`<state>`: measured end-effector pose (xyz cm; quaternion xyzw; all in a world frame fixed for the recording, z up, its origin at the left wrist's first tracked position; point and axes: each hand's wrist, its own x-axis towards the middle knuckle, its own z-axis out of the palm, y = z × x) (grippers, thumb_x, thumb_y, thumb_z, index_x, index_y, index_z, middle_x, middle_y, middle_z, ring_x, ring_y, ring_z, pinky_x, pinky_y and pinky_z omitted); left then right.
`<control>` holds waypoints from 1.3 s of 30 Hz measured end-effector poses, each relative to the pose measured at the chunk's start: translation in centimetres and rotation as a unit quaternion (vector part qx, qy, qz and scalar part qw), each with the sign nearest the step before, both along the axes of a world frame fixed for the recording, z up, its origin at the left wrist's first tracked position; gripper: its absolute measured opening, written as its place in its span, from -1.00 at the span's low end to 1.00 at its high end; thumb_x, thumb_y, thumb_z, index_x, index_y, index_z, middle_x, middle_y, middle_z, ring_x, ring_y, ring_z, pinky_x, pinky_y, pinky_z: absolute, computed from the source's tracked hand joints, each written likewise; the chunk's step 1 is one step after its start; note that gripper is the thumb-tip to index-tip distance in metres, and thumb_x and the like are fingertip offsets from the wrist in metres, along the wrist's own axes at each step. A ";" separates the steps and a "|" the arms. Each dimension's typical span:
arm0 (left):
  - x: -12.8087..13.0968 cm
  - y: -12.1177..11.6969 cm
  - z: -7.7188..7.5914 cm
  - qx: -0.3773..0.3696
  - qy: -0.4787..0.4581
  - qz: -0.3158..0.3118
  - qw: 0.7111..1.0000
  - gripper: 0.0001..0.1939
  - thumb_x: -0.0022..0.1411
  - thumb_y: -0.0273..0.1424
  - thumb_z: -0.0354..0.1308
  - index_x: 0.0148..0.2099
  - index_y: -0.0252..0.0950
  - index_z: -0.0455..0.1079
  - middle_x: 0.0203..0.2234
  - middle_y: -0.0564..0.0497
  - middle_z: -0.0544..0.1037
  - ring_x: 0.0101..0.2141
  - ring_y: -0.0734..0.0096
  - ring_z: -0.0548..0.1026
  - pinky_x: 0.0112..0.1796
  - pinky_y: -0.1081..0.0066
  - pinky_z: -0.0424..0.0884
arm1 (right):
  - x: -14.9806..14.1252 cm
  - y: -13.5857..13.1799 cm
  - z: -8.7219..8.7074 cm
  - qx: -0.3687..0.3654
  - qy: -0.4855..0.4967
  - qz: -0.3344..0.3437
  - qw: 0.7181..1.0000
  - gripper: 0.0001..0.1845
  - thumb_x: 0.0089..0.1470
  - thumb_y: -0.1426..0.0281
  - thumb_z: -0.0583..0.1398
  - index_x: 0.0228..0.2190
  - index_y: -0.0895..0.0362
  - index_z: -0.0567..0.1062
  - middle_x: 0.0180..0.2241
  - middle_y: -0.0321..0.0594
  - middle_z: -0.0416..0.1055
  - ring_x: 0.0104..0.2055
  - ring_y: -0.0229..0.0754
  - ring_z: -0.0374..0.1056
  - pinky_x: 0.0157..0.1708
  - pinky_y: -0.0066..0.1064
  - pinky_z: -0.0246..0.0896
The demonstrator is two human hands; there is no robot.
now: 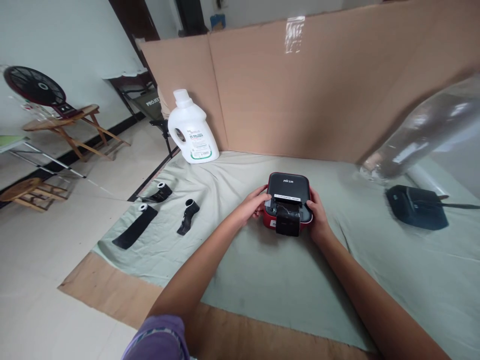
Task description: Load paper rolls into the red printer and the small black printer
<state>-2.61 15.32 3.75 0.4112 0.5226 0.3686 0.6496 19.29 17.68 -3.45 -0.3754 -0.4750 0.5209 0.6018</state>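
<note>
A small black-and-red label printer (288, 186) is held between my two hands over the green cloth. A black strip (288, 225) hangs out of its slot toward me. My left hand (254, 206) grips the printer's left side, thumb near the top edge. On the opposite side, my right hand (318, 216) has its thumb on the top corner and its fingers around the side, partly hidden. To the left lie a curled black roll strip (188, 217), a long black strip on a white core (135, 227) and another black roll (159, 192).
A white detergent bottle (195, 132) stands at the back left, before a cardboard panel (277, 95). At right are a dark dustpan-like object (417, 206) and a clear plastic-wrapped item (423, 127). The cloth (270, 285) covers a wooden board (108, 287).
</note>
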 end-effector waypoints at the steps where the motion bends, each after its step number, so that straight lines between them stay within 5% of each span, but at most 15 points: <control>1: -0.1 0.1 -0.1 0.000 -0.001 0.000 1.000 -0.24 0.20 -0.21 0.20 0.41 -0.16 0.18 -0.64 0.22 0.14 -0.65 0.58 0.13 -0.60 0.56 -0.07 | 0.0 0.0 0.0 -0.002 0.002 0.001 1.000 -0.38 0.06 0.18 0.23 0.17 -0.01 0.38 0.27 -0.20 0.32 0.36 0.06 0.15 0.37 -0.03 -0.01; 22: 0.5 0.3 -0.3 0.001 0.015 0.025 1.000 -0.30 0.18 -0.25 0.22 0.37 -0.12 0.28 -0.66 0.19 0.22 -0.67 0.59 0.12 -0.61 0.52 -0.11 | 0.2 0.6 0.6 -0.016 -0.045 -0.011 0.999 -0.37 -0.02 0.29 0.15 0.14 0.00 0.36 0.20 -0.19 0.38 0.27 0.01 0.25 0.22 -0.11 0.21; 28: 1.1 0.0 0.0 0.017 0.005 0.037 0.999 -0.31 0.17 -0.30 0.22 0.36 -0.19 0.31 -0.62 0.17 0.35 -0.64 0.57 0.21 -0.56 0.52 0.05 | 0.4 0.3 0.6 -0.010 -0.100 -0.053 0.994 -0.45 0.03 0.28 0.16 0.09 0.04 0.43 0.14 -0.16 0.44 0.21 0.03 0.32 0.21 -0.10 0.21; 32: 1.4 -0.1 -1.2 0.113 0.013 0.070 0.991 -0.43 0.22 -0.32 0.14 0.27 -0.27 0.41 -0.25 -0.02 0.61 -0.30 0.37 0.51 -0.21 0.43 0.39 | 1.5 -2.8 0.2 0.027 -0.204 -0.081 0.975 -0.46 0.26 0.06 0.08 0.12 0.09 0.44 0.17 -0.06 0.43 0.26 0.10 0.28 0.29 0.01 0.09; 35: 2.1 0.0 -2.4 0.184 0.036 0.093 0.978 -0.52 0.23 -0.34 0.10 0.18 -0.29 0.48 0.06 -0.11 0.56 0.07 0.20 0.46 0.12 0.34 0.30 | 2.0 -5.2 0.3 0.104 -0.311 -0.011 0.945 -0.27 0.20 0.04 0.19 0.29 0.08 0.27 0.28 0.00 0.30 0.32 0.19 0.21 0.30 0.08 0.09; 39: 2.2 0.4 -2.6 0.176 -0.060 0.093 0.978 -0.47 0.20 -0.36 0.08 0.22 -0.25 0.42 0.15 -0.08 0.52 0.16 0.16 0.43 0.18 0.29 0.27 | 0.4 -5.7 1.1 0.209 -0.405 0.020 0.890 -0.08 0.07 0.19 0.34 0.35 0.06 0.11 0.26 0.08 0.29 0.26 0.28 0.27 0.24 0.19 0.17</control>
